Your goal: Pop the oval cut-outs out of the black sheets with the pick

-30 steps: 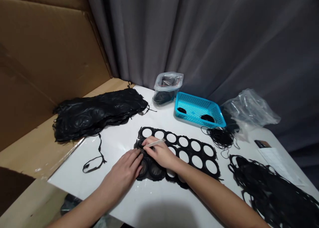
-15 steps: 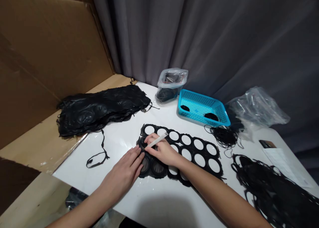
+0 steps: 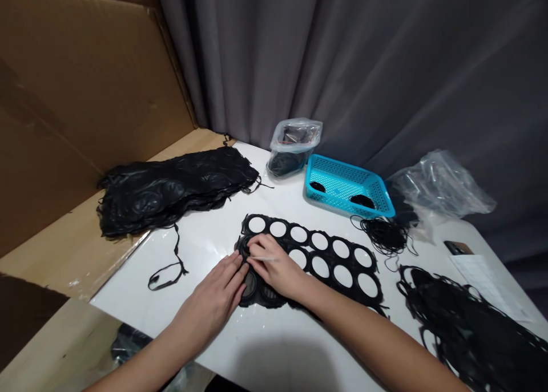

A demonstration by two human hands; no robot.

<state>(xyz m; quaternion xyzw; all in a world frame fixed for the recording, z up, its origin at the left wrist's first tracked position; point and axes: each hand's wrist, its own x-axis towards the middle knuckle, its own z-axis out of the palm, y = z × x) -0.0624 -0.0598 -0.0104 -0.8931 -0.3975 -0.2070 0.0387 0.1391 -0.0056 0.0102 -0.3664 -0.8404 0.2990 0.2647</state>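
Observation:
On the white table (image 3: pixel 265 346) lies a black rubbery sheet (image 3: pixel 308 245) with rows of round holes. Most holes show white, while a few at its left end are dark-filled. My left hand (image 3: pixel 220 281) rests flat, its fingertips on the sheet's left edge. Pinched in my right hand (image 3: pixel 274 266) is a thin pale flat tool (image 3: pixel 265 259), nearly level, its tip hidden near a dark ring beside my left fingertips.
A thick stack of black sheets (image 3: pixel 171 189) lies at the left, near a cardboard box (image 3: pixel 85 84). Behind stand a plastic bag (image 3: pixel 293 149) and a blue basket (image 3: pixel 342 172) holding black pieces. At right are black cords (image 3: pixel 387 236) and a black scrap pile (image 3: pixel 483 323).
My right hand has turned, tipping the pale tool from slanting up to almost level. My left hand stays in place on the sheet.

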